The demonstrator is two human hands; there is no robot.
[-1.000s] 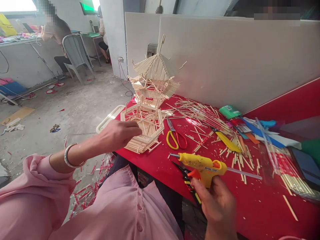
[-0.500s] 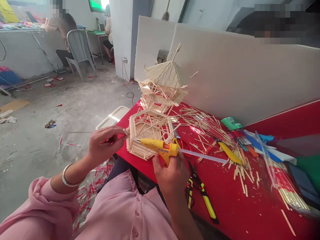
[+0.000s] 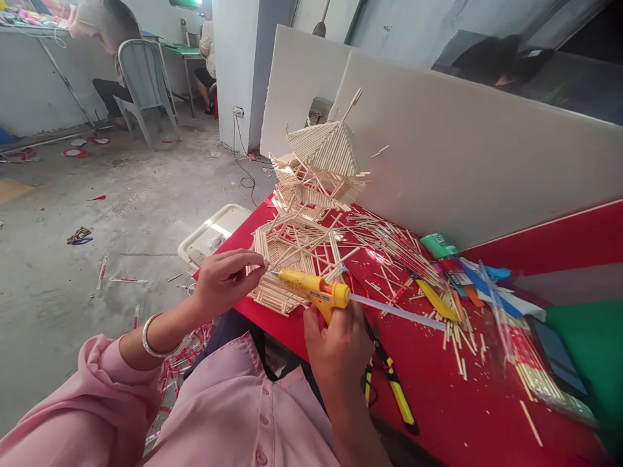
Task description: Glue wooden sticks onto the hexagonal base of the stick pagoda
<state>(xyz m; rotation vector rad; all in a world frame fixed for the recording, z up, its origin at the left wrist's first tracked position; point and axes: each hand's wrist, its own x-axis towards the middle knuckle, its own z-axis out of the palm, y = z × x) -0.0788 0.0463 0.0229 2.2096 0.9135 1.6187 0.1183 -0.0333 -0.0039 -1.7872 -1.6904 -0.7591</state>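
Head view: landmark = the stick frame (image 3: 280, 301), a six-sided thing built of pale thin sticks, sitting at the near L edge of the red table (image 3: 462, 415). L hand (image 3: 228, 279) is at the frame's near L side, thumb & fingertips drawn together; can't tell if a bit of stick is pinched b/w them. Bangle (image 3: 150, 337) on that wrist, pink sleeve (image 3: 114, 389) pushed up above it. R hand (image 3: 341, 340) is just to the near R of the frame, clamped round the handle of the yellow glue gun (image 3: 311, 287). Gun lies across the frame's near R part, nozzle aimed L, close by the L fingertips; can't tell if they touch. Clear glue stick (image 3: 399, 311) pokes out its rear, away from the frame.

Just behind the frame: tiered stick pagoda w/ pointed roof (image 3: 324, 149). R of frame: heap of loose sticks (image 3: 389, 243), then yellow-handled tool (image 3: 438, 299) & green pkg (image 3: 438, 245); farther R, bagged sticks (image 3: 535, 370) next to a dark phone (image 3: 559, 357). Near R of frame: blk/yellow pliers (image 3: 399, 392), partly behind R hand. L of frame: white tray (image 3: 207, 230), beyond table edge. Well back L of frame: another person on a grey chair (image 3: 143, 71).
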